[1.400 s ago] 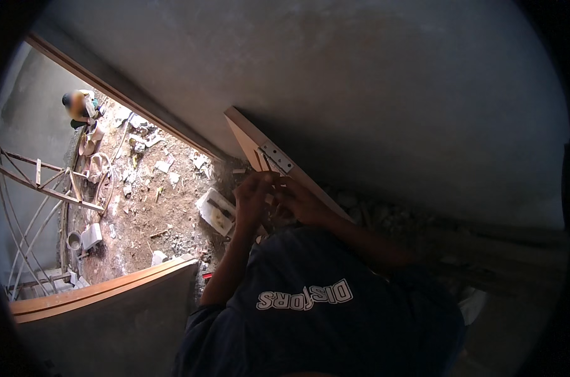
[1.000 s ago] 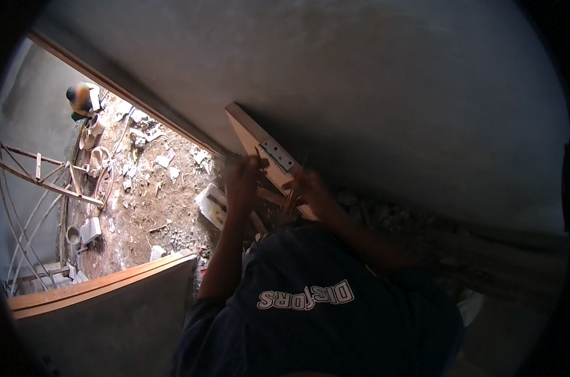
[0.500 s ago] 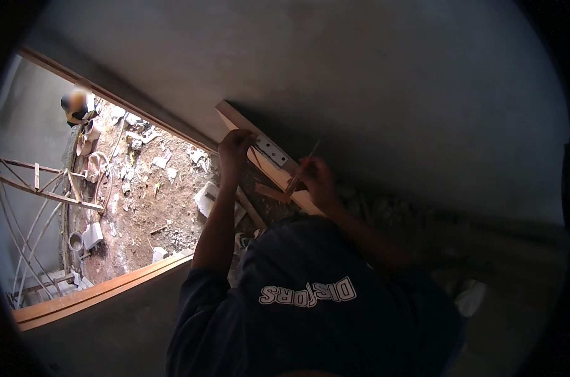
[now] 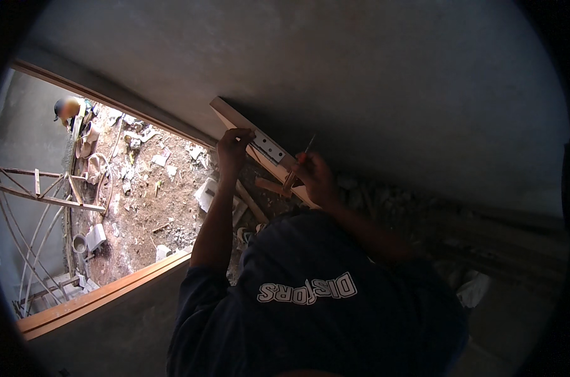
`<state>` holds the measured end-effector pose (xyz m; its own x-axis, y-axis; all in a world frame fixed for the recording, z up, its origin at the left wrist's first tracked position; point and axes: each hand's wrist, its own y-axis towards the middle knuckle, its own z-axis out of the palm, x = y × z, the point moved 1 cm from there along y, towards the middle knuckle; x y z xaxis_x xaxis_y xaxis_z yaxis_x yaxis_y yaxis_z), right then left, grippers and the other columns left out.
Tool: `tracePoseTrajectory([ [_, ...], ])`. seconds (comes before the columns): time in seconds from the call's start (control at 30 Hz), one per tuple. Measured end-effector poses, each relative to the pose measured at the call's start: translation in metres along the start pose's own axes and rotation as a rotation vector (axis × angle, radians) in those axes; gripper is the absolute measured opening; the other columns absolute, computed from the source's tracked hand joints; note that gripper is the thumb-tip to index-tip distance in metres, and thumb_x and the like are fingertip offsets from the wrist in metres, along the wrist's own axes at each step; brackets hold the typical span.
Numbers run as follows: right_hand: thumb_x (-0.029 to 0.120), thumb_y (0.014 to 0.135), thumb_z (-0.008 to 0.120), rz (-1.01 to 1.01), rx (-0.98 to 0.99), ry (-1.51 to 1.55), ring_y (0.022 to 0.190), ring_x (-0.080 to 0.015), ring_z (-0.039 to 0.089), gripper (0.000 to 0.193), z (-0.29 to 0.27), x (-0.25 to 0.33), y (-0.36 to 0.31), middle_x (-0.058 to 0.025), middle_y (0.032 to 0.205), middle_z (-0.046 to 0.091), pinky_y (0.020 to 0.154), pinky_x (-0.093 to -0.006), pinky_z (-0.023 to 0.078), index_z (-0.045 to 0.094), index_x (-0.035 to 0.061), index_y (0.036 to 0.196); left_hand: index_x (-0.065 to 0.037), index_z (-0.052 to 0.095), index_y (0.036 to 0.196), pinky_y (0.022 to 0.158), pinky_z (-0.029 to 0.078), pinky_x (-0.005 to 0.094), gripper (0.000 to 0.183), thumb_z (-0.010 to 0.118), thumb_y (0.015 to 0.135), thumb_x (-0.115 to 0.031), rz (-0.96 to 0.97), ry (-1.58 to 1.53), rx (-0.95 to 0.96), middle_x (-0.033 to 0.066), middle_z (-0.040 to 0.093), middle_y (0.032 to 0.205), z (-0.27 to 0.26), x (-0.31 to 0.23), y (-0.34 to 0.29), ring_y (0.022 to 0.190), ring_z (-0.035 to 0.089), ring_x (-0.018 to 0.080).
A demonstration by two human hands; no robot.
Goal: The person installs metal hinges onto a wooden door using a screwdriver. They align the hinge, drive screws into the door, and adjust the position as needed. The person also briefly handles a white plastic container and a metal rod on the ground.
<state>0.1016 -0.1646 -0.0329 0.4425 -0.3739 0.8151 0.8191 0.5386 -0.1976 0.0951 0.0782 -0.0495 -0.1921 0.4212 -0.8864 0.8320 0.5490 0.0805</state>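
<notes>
A wooden board (image 4: 230, 114) stands on edge in front of me, leaning close to the grey wall. On its narrow edge lies a pale metal hinge leaf (image 4: 269, 148) with several dark holes. My left hand (image 4: 235, 144) pinches the hinge at its upper left end, fingers closed. Just past the other end, my right hand (image 4: 316, 179) is closed round a slim, pencil-like tool (image 4: 310, 144); one end sticks up beyond the fingers. Shadow hides exactly what kind of tool it is.
A plastered wall (image 4: 385, 81) rises ahead. To the left, a wood-framed opening (image 4: 109, 290) shows rubble-strewn ground (image 4: 137, 220), a metal trestle (image 4: 40, 195) and another person (image 4: 68, 112). A loose wood piece (image 4: 272, 187) lies below the board; dim debris lines the wall's foot.
The view has shifted slightly. My right hand has turned a little, its tool now more upright near the hinge's lower end. My left hand stays on the hinge. The other person has moved.
</notes>
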Motion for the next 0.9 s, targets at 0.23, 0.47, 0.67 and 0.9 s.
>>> tracePoseTrajectory([
  [0.23,0.014,0.1,0.063,-0.021,0.004,0.017,0.092,-0.017,0.068,0.019,-0.005,-0.006,0.001,-0.009,0.105,0.062,0.076,-0.0343,0.062,0.05,0.0055,0.112,-0.004,0.076,0.1,0.078,0.055,0.0332,0.02,0.078,0.087,-0.019,0.031,0.017,0.011,0.0115,0.076,0.097,-0.002,-0.006,0.0,0.085,0.072,0.0196],
  [0.47,0.014,0.1,0.063,-0.029,-0.01,-0.021,0.093,-0.0174,0.068,0.02,-0.011,-0.014,0.004,-0.0093,0.105,0.063,0.076,-0.0342,0.062,0.05,0.0057,0.112,-0.003,0.075,0.1,0.079,0.055,0.0331,0.02,0.077,0.088,-0.019,0.062,0.059,0.012,0.0121,0.076,0.097,-0.002,-0.001,0.002,0.087,0.072,0.0195],
  [0.67,0.015,0.1,0.063,0.0,-0.043,-0.058,0.093,-0.0171,0.068,0.021,-0.011,-0.013,0.005,-0.009,0.104,0.062,0.076,-0.0342,0.063,0.05,0.0046,0.112,-0.002,0.074,0.1,0.082,0.055,0.0325,0.02,0.077,0.088,-0.019,0.056,0.041,0.0,0.0123,0.075,0.1,0.001,-0.005,0.0,0.09,0.072,0.02],
  [0.9,0.014,0.1,0.064,-0.085,-0.015,-0.289,0.092,-0.017,0.068,0.021,-0.029,-0.031,0.014,-0.009,0.104,0.062,0.076,-0.0352,0.063,0.05,0.0048,0.112,-0.003,0.076,0.102,0.085,0.055,0.0345,0.022,0.077,0.088,-0.02,0.082,0.079,-0.021,0.0118,0.075,0.101,0.003,-0.005,0.0,0.092,0.072,0.0218],
])
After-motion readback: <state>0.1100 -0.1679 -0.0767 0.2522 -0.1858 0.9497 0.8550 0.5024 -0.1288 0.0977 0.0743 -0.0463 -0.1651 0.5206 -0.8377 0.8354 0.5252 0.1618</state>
